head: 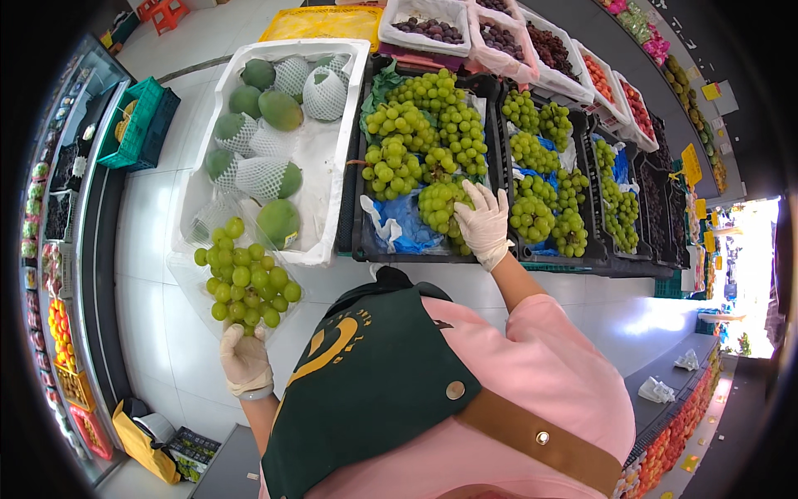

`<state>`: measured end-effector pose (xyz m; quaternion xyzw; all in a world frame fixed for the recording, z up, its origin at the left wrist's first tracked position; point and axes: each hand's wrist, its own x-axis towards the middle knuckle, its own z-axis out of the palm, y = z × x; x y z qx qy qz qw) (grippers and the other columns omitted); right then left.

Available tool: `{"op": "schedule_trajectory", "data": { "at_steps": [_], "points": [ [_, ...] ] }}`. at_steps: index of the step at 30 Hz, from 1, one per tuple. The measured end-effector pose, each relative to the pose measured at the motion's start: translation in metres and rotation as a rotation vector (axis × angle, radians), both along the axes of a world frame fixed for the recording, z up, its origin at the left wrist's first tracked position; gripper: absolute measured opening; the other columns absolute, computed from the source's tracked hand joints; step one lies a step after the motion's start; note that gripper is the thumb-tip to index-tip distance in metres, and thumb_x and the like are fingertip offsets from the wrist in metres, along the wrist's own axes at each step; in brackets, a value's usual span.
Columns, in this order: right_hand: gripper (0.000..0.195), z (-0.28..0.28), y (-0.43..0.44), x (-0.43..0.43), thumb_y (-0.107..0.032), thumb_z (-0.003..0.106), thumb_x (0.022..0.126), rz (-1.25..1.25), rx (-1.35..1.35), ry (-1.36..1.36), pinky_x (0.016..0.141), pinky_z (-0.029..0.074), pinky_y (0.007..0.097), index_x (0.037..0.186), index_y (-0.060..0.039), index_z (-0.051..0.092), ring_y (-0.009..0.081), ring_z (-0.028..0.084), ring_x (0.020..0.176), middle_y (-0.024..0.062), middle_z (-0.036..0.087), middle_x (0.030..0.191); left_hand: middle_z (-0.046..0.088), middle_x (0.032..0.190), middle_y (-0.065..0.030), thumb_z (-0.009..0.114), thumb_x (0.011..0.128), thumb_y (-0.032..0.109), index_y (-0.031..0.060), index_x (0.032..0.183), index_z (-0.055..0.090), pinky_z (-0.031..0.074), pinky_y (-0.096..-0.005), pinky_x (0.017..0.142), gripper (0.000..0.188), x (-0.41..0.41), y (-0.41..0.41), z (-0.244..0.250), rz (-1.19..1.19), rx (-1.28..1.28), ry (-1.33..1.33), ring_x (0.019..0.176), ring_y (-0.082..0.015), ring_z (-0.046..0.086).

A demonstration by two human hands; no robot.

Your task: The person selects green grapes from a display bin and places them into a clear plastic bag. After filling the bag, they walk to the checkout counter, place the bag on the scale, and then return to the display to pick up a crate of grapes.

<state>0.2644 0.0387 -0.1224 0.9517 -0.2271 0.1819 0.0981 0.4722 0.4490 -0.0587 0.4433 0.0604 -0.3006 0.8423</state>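
My left hand (245, 358), in a pale glove, grips the edge of a clear plastic container (187, 274) with a bunch of green grapes (249, 277) in it. The container overlaps the near left corner of a white foam box (321, 206) of mangoes, some in foam nets. My right hand (483, 221), also gloved, lies with fingers spread on the right side of a green grape bunch (438, 203) at the near side of a black crate (405, 257). Whether its fingers grip the bunch is hard to tell. More green bunches (430, 118) fill the crate's far part, and blue plastic (405, 221) shows beside the touched bunch.
Black crates of green grapes (533, 215) continue to the right. Behind them stand white boxes of plums (430, 30) and other fruit. A yellow crate (321, 24) lies beyond the foam box. Teal and dark blue crates (134, 125) stand on the left floor by a display case.
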Motion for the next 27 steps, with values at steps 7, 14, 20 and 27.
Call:
{"op": "schedule_trajectory", "data": {
  "at_steps": [7, 14, 20, 27],
  "points": [
    [0.013, -0.002, -0.032, 0.008, -0.002, 0.064, 0.079, 0.021, 0.738, -0.449, 0.096, 0.04, 0.0372, 0.091, -0.0052, 0.061, 0.0302, 0.051, 0.114, 0.0144, 0.051, 0.13, 0.05, 0.13, -0.0083, 0.052, 0.082, 0.014, 0.0022, 0.133, 0.043, 0.042, -0.0299, 0.081, 0.052, -0.002, 0.004, 0.002, 0.043, 0.011, 0.031, 0.112, -0.0187, 0.049],
    [0.002, 0.037, -0.063, 0.004, -0.004, 0.052, 0.091, -0.076, 1.335, -0.914, 0.097, 0.041, 0.0335, 0.091, -0.0023, 0.055, 0.0209, 0.051, 0.113, 0.0146, 0.048, 0.135, 0.05, 0.131, -0.0081, 0.052, 0.083, 0.013, 0.0026, 0.134, 0.042, 0.042, -0.0292, 0.081, 0.054, -0.006, 0.008, -0.004, 0.095, 0.003, 0.053, 0.112, -0.0182, 0.05],
    [0.014, 0.047, -0.091, -0.028, -0.012, 0.051, 0.096, -0.13, 1.649, -1.167, 0.089, 0.051, 0.0379, 0.106, -0.0044, 0.054, 0.0213, 0.059, 0.102, 0.0087, 0.059, 0.114, 0.049, 0.132, -0.008, 0.052, 0.083, 0.015, 0.0023, 0.135, 0.04, 0.041, -0.0291, 0.082, 0.055, -0.006, 0.007, -0.01, 0.079, 0.003, 0.034, 0.113, -0.0181, 0.049],
    [0.014, 0.067, -0.065, -0.016, -0.011, 0.051, 0.095, -0.037, 1.89, -1.344, 0.077, 0.058, 0.0339, 0.107, -0.0042, 0.054, 0.0203, 0.063, 0.097, 0.008, 0.062, 0.107, 0.049, 0.132, -0.0094, 0.051, 0.083, 0.017, 0.0019, 0.137, 0.039, 0.04, -0.0296, 0.084, 0.057, -0.002, -0.004, -0.005, 0.031, -0.003, 0.015, 0.113, -0.0191, 0.05]
  ]
}}
